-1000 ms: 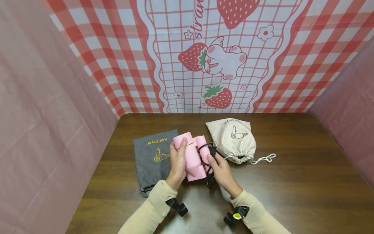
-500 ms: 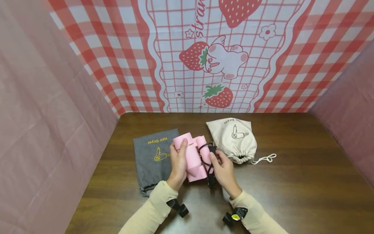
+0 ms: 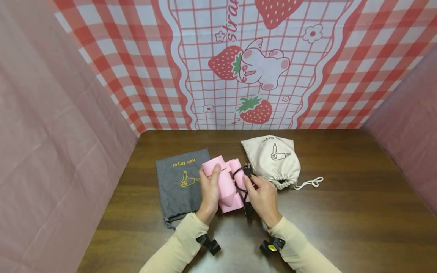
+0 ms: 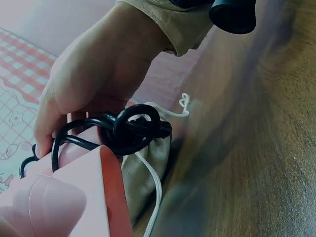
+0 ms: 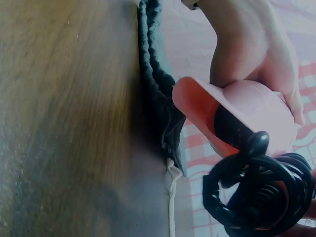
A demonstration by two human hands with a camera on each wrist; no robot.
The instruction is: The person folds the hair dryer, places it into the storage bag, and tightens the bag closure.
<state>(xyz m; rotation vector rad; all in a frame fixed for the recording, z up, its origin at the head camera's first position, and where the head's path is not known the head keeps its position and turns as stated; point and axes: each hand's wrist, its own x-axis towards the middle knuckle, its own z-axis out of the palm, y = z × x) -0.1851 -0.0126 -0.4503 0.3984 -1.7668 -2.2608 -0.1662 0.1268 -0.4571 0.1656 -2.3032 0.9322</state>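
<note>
My left hand grips a folded pink hair dryer; my right hand holds its black cord, looped against the handle.

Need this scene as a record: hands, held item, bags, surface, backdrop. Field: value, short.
left_hand: left hand grips the pink hair dryer
right_hand: right hand holds the black cord beside the dryer's handle
cord_state: looped and bundled at the handle
gray_bag: gray bag flat, left side, yellow "Hair Dryer" print
white_bag: white bag bulging, right side, mouth gathered, drawstring trailing right
white_bag_contents: hidden
surface: brown wooden table
backdrop: red-and-white checked cloth with strawberries
</note>
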